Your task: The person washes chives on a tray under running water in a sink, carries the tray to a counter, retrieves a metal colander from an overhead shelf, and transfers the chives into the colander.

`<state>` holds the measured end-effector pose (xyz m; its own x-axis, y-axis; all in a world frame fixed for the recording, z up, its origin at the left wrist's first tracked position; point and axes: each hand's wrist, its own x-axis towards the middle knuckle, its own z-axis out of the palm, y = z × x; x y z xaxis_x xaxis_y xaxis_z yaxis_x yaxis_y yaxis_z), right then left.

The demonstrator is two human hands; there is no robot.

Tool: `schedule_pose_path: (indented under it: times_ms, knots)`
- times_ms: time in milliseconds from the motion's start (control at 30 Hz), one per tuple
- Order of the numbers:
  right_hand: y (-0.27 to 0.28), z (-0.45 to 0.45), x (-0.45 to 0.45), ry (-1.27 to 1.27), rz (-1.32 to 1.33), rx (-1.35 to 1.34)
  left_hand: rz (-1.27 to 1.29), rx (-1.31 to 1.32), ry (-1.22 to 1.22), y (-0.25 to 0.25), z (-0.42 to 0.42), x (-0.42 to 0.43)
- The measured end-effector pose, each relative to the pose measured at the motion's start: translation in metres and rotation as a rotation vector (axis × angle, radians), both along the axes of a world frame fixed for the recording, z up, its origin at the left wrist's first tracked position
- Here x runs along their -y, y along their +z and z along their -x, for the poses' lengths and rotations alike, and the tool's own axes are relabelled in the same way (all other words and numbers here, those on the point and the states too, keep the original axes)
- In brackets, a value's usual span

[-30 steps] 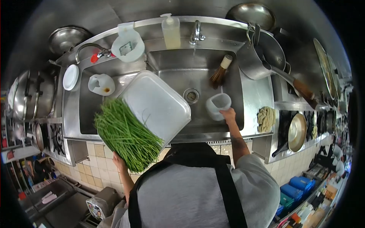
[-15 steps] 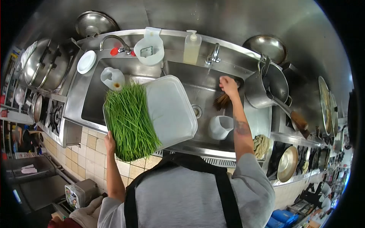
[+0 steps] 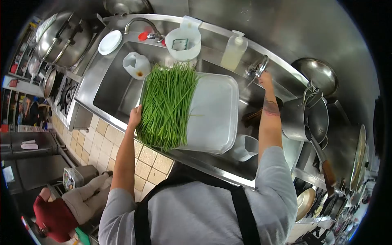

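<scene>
My left hand [image 3: 135, 116] grips the left edge of a pale plastic tray [image 3: 214, 110], held above the sinks. Long green garlic chives [image 3: 167, 106] lie in a thick layer over the tray's left half. My right hand [image 3: 265, 79] is closed at the right-hand faucet [image 3: 257, 67], its fingers partly hidden beside the handle. A thin stream of water seems to run from the spout. A brown bristle brush [image 3: 252, 118] rests in the right sink, partly covered by my right forearm. Near the tray's lower right corner stands a cut white plastic jug [image 3: 246, 148].
Another cut jug [image 3: 136, 65] sits in the left sink [image 3: 116, 90]. A soap bottle [image 3: 234, 50] and a hanging white container [image 3: 183, 43] line the back ledge. At right is a large pot [image 3: 295, 118] with long-handled tools. A person in red [image 3: 57, 216] is at lower left.
My right hand has gone from above the brush in the right sink up to the faucet. The tray has become more level and covers more of the right sink. The view has turned.
</scene>
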<state>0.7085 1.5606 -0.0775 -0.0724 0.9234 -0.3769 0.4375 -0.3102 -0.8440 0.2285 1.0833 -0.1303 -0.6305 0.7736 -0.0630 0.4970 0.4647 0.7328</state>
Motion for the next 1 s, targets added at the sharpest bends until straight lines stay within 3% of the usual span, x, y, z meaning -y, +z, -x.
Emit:
schedule_pose_path:
  times_ms: [100, 200, 233, 333, 433, 533, 633, 767, 900, 1000]
  knots:
    - [-0.001, -0.007, 0.008, 0.033, -0.043, -0.281, -0.018, 0.052, -0.001, 0.014, -0.018, -0.013]
    - [0.011, -0.007, 0.021, 0.107, -0.338, 0.006, 0.035, 0.048, 0.002, 0.014, -0.022, -0.018]
    - [0.020, -0.002, 0.024, 0.127, -0.595, 0.580, 0.049, 0.046, 0.002, 0.015, -0.022, -0.021]
    - [0.086, 0.014, 0.089, 0.126, -0.521, 0.264, 0.038, 0.062, -0.003, 0.025, -0.030, -0.031]
    - [0.145, 0.020, 0.144, 0.126, -0.216, -0.379, -0.014, 0.046, -0.046, 0.019, -0.032, -0.031]
    - [0.195, 0.028, 0.181, 0.256, -0.298, -0.190, -0.005, 0.060, -0.044, 0.014, -0.033, -0.037]
    - [0.204, 0.048, 0.179, 0.382, -0.305, -0.033, 0.029, 0.075, -0.033, 0.021, -0.042, -0.047]
    - [0.198, 0.076, 0.164, 0.363, -0.197, -0.335, -0.044, 0.133, -0.069, 0.006, -0.043, -0.061]
    - [0.181, 0.072, 0.171, 0.312, -0.054, -0.666, -0.088, 0.150, -0.107, -0.045, -0.025, -0.077]
    - [0.124, 0.065, 0.164, 0.309, 0.087, -0.674, -0.008, 0.161, -0.082, -0.005, -0.042, -0.079]
